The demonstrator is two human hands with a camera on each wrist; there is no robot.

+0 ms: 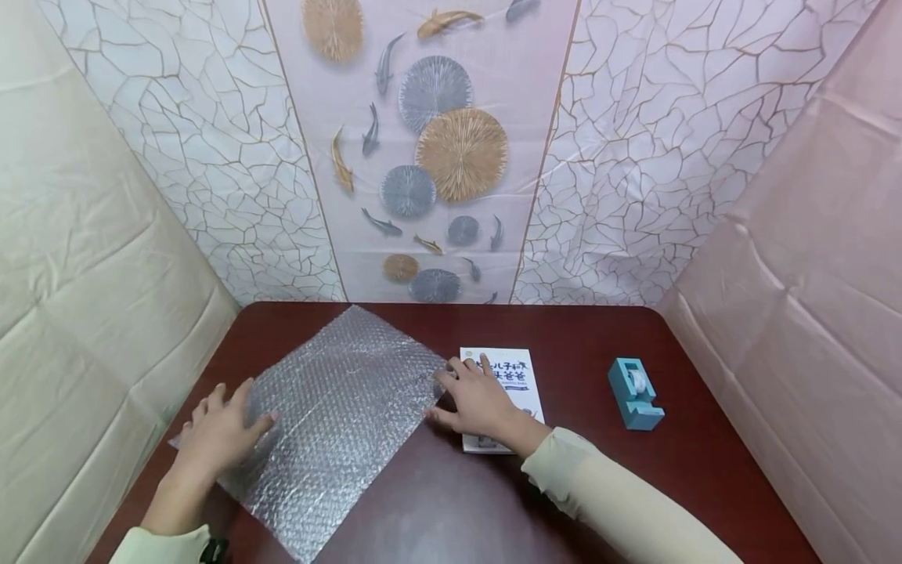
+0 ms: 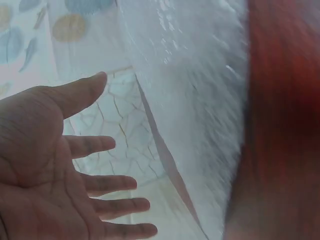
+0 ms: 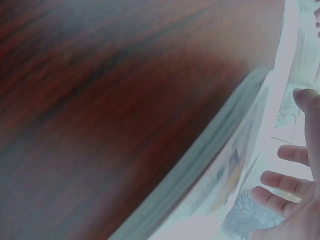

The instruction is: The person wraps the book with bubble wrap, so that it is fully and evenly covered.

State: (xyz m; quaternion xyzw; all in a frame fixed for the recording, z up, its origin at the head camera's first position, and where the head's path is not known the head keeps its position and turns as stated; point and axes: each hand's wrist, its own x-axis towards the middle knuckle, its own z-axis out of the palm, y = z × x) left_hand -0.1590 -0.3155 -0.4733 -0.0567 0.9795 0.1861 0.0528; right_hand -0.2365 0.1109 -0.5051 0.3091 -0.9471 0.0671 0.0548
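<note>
A sheet of clear bubble wrap (image 1: 345, 423) lies flat on the table, turned cornerwise. My left hand (image 1: 218, 439) is over its left part, fingers spread. In the left wrist view the palm of that hand (image 2: 45, 165) faces the wrap (image 2: 185, 90) with nothing held. The right hand (image 1: 482, 401), also spread, hovers at the wrap's right corner and partly covers a white book (image 1: 527, 399) with Chinese lettering. In the right wrist view its fingers stand apart from the book (image 3: 210, 175) and grip nothing; contact with the wrap's corner is unclear.
A teal tape dispenser (image 1: 640, 417) with a roll of tape stands on the right side of the dark red table (image 1: 578, 337). Cloth-like walls (image 1: 796, 274) flank the table, and a patterned backdrop (image 1: 437, 251) rises behind it.
</note>
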